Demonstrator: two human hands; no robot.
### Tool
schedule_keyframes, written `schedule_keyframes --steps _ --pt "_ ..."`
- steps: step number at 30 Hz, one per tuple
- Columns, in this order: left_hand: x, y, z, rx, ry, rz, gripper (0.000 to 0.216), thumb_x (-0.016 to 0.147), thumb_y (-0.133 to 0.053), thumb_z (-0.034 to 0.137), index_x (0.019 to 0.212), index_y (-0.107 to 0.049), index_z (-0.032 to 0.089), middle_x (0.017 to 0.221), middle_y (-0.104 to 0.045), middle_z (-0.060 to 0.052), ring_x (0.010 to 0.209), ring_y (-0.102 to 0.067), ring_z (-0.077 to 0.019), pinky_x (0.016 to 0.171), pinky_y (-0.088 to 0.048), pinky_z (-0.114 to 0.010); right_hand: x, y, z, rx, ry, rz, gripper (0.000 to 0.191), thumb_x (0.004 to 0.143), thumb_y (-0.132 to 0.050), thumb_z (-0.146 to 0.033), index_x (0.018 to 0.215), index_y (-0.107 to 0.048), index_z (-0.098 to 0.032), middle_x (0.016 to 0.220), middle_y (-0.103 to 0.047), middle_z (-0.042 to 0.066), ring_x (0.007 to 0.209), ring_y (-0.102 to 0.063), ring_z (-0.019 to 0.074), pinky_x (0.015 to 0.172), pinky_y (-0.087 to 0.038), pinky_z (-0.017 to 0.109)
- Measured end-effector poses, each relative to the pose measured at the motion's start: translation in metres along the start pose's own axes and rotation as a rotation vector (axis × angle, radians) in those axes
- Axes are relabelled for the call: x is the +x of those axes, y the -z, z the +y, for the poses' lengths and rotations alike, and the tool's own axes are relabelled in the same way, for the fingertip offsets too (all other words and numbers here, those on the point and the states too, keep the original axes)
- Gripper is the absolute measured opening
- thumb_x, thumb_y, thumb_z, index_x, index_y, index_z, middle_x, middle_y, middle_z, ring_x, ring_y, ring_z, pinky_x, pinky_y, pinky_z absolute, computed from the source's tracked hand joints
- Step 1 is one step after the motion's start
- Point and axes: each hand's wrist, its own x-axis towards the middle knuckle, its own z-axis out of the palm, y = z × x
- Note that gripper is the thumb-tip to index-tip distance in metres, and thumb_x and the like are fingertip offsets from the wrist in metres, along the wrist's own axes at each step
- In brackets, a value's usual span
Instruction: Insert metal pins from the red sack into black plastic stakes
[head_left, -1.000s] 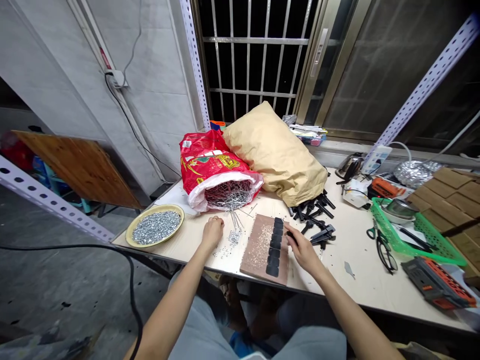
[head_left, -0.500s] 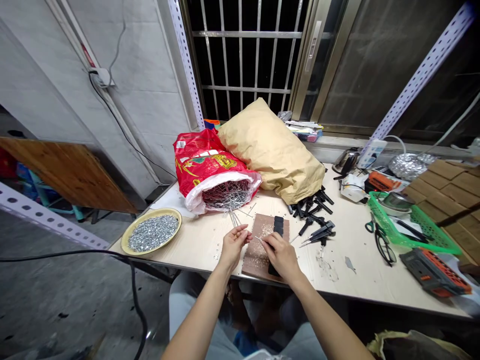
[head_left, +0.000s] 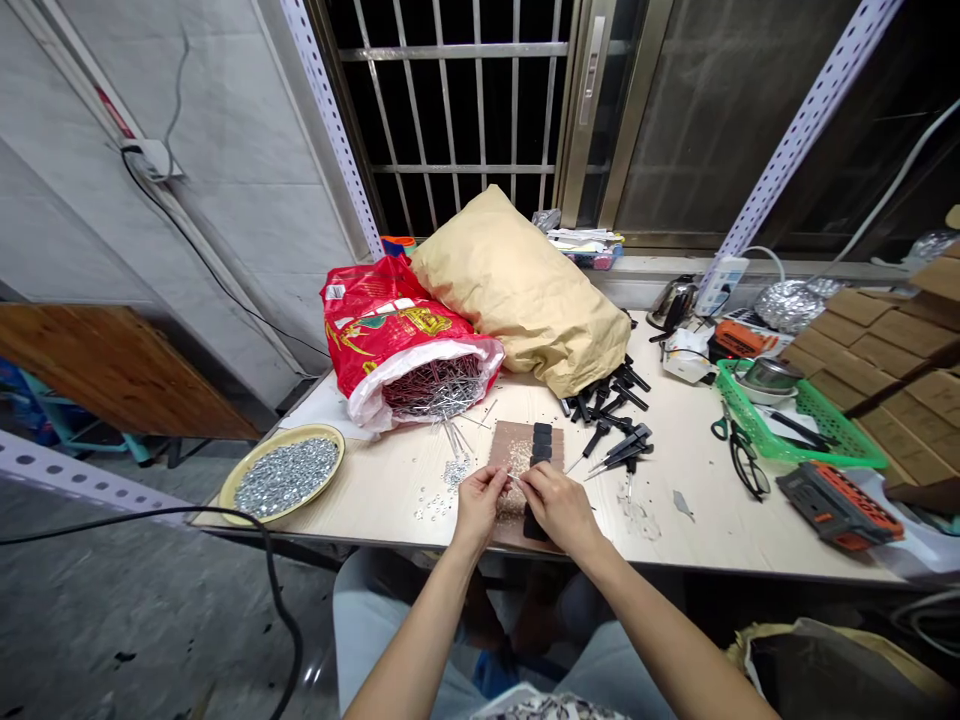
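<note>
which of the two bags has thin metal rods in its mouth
The red bag, on the left: thin metal rods fill its white-rimmed mouth. The tan bag on the right shows none, with black pieces lying by its edge.

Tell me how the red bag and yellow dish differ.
The red bag is crumpled and printed; the yellow dish is plain and rounded. The bag is larger than the dish. The bag lies with its open mouth toward the camera, showing thin metallic rods, while the dish sits upright, heaped with small silvery pieces. Both rest on the table, holding metallic-looking parts.
</note>
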Motion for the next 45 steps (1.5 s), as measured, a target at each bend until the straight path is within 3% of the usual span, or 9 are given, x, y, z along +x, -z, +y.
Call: schedule_keyframes --steps 5,11,17,20,23,31,38,45 --pt "-0.004 -0.005 0.0 0.134 -0.038 -0.024 0.022 0.063 -0.068 0.033 0.073 -0.067 0.013 0.064 -0.062 -0.001 0.058 -0.053 -0.0094 0.059 -0.042 -0.021 -0.006 -0.002 0.009 0.057 -0.011 0.019 0.021 0.09 -0.038 -0.029 0.08 -0.053 -0.019 0.072 -0.059 0.004 0.068 -0.057 0.0151 0.062 -0.04 0.024" --pt "-0.004 -0.007 -0.002 0.184 -0.052 -0.091 0.021 0.066 -0.065 0.033 0.073 -0.067 0.014 0.071 -0.064 -0.002 0.063 -0.055 -0.0104 0.061 -0.043 -0.021 -0.006 0.002 0.016 0.06 -0.016 -0.078 0.027 0.092 -0.034 -0.031 0.076 -0.053 -0.019 0.073 -0.06 0.003 0.07 -0.058 0.0152 0.062 -0.04 0.024" --pt "-0.008 -0.009 -0.001 0.186 -0.039 -0.106 0.019 0.067 -0.064 0.034 0.069 -0.063 0.014 0.063 -0.059 0.0 0.057 -0.051 -0.0088 0.058 -0.041 -0.02 -0.004 0.008 0.015 0.342 -0.13 -0.127 0.024 0.088 -0.04 -0.035 0.076 -0.053 -0.02 0.065 -0.059 -0.001 0.057 -0.055 0.0121 0.053 -0.039 0.021" --pt "-0.009 -0.009 0.0 0.149 -0.031 -0.088 0.021 0.069 -0.062 0.035 0.07 -0.061 0.014 0.059 -0.055 0.002 0.054 -0.048 -0.0073 0.055 -0.039 -0.018 -0.008 0.014 0.018 0.462 -0.107 -0.145 0.017 0.08 -0.053 -0.036 0.086 -0.054 -0.02 0.076 -0.062 -0.001 0.064 -0.057 0.0129 0.058 -0.043 0.022" --pt "-0.01 -0.012 -0.001 0.107 -0.029 -0.039 0.022 0.067 -0.064 0.036 0.069 -0.06 0.014 0.057 -0.053 0.002 0.052 -0.047 -0.0068 0.054 -0.039 -0.018 -0.014 0.021 0.023 0.5 -0.036 -0.174 0.013 0.083 -0.05 -0.029 0.089 -0.056 -0.02 0.084 -0.063 0.002 0.077 -0.059 0.0151 0.069 -0.045 0.025" --pt "-0.017 -0.034 -0.001 -0.23 0.123 0.01 0.025 0.058 -0.073 0.033 0.07 -0.063 0.013 0.062 -0.058 0.001 0.055 -0.049 -0.0057 0.056 -0.039 -0.018 -0.013 0.03 0.024 0.245 0.059 -0.078 0.017 0.087 -0.042 -0.028 0.084 -0.057 -0.02 0.083 -0.06 0.004 0.076 -0.058 0.0151 0.067 -0.044 0.025" --pt "-0.022 -0.038 0.001 -0.246 0.103 -0.006 0.024 0.058 -0.073 0.033 0.069 -0.064 0.014 0.064 -0.058 0.001 0.056 -0.048 -0.0059 0.057 -0.039 -0.019 -0.011 0.029 0.02 0.078 0.045 0.005 0.018 0.088 -0.042 -0.028 0.078 -0.055 -0.02 0.076 -0.059 0.002 0.07 -0.057 0.0134 0.059 -0.04 0.022" --pt "-0.021 -0.038 -0.009 -0.196 0.038 0.019 0.024 0.06 -0.072 0.033 0.071 -0.065 0.013 0.066 -0.06 0.0 0.059 -0.051 -0.0077 0.06 -0.04 -0.02 -0.013 0.032 0.015 -0.011 0.05 -0.034 0.025 0.092 -0.034 -0.028 0.082 -0.055 -0.018 0.077 -0.059 0.004 0.071 -0.058 0.0131 0.061 -0.038 0.021"
